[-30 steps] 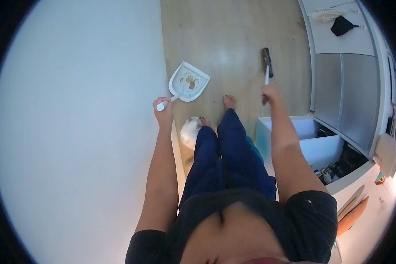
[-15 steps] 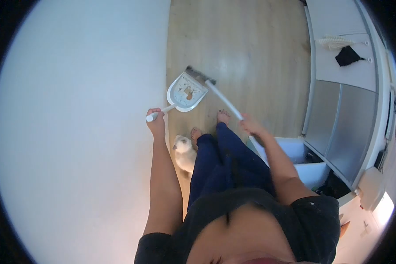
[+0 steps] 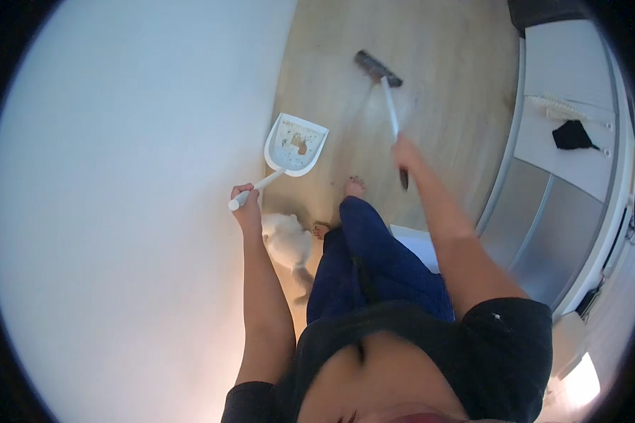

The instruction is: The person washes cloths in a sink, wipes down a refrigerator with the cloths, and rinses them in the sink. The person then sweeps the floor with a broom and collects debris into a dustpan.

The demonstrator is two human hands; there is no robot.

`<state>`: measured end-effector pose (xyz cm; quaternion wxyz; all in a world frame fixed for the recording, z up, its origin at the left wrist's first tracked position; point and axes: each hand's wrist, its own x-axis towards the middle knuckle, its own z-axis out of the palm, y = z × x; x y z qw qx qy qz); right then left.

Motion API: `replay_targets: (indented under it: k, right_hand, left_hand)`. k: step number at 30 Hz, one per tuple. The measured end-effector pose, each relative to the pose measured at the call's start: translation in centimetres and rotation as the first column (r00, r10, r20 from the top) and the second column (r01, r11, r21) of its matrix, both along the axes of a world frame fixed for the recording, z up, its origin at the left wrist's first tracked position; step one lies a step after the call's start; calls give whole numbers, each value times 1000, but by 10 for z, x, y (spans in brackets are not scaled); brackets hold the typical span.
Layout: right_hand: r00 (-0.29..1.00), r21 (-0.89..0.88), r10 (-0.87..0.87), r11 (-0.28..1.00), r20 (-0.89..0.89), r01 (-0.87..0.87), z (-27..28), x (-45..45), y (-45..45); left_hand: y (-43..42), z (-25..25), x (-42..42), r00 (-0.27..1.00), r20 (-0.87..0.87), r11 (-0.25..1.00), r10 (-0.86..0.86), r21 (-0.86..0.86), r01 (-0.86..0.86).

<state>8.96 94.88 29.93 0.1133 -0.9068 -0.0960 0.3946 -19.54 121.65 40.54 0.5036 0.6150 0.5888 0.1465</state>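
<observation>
My left hand (image 3: 245, 204) is closed around the white handle of a dustpan (image 3: 298, 168), beside the wall. Brown bits and debris (image 3: 298, 143) lie in the pan, whose open edge faces away from me. In my right hand (image 3: 407, 156) is a broom (image 3: 379, 68), gripped by its white stick, with a dark end poking out below the fist. The broom's dark bristle head is out over the wooden floor, ahead and to the right of the dustpan, apart from it. Whether the bristles touch the floor I cannot tell.
A white cat (image 3: 287, 240) with a grey tail is between the wall (image 3: 141, 176) and my legs, close to my left foot. Along the right runs a cabinet (image 3: 536, 225) with grey panels. A black cloth item (image 3: 573, 135) hangs there. A white box (image 3: 416, 243) is partly hidden by my leg.
The broom has swung away from the dustpan's edge, forward and right, with my right hand. The dustpan stays nearly in place. The cat has moved forward and turned its head toward the wall.
</observation>
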Motion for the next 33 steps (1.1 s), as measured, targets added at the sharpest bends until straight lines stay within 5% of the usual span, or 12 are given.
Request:
replay_targets:
  k: [2, 5, 7, 10, 14, 16, 19, 24, 30, 33]
  right_hand:
    - [979, 80, -84, 992, -186, 101, 31, -69, -9]
    - [968, 212, 144, 972, -206, -100, 77, -92, -17]
    - [898, 286, 70, 956, -434, 63, 88, -73, -22]
    - [860, 124, -6, 989, -510, 80, 118, 9, -2]
    - [992, 383, -29, 921, -119, 73, 51, 105, 49]
    - [1000, 320, -15, 947, -3, 15, 33, 154, 97]
    - [1000, 276, 4, 961, 25, -11, -23, 197, 176]
    - [979, 182, 172, 965, 114, -190, -12, 147, 242]
    - [981, 218, 150, 960, 124, -174, -10, 57, 221]
    - [994, 135, 83, 988, -68, -73, 16, 6, 198]
  left_hand:
    - [-3, 7, 1, 999, 42, 1000, 15, 14, -16]
    - [0, 11, 5, 999, 9, 999, 44, 12, -44]
    - [-2, 18, 9, 998, 13, 998, 68, 6, -68]
    - [-12, 39, 31, 992, -24, 992, 127, 16, -126]
    - [-25, 64, 63, 973, 6, 973, 229, 23, -230]
    - [-27, 63, 70, 963, 44, 959, 266, 90, -269]
    - [-20, 32, 39, 975, -9, 971, 220, 100, -218]
    - [-14, -1, 6, 942, 138, 944, 304, 89, -318]
    - [-11, -19, -10, 971, 110, 963, 214, 142, -228]
    - [-7, -33, -20, 997, 1, 961, 71, 268, -69]
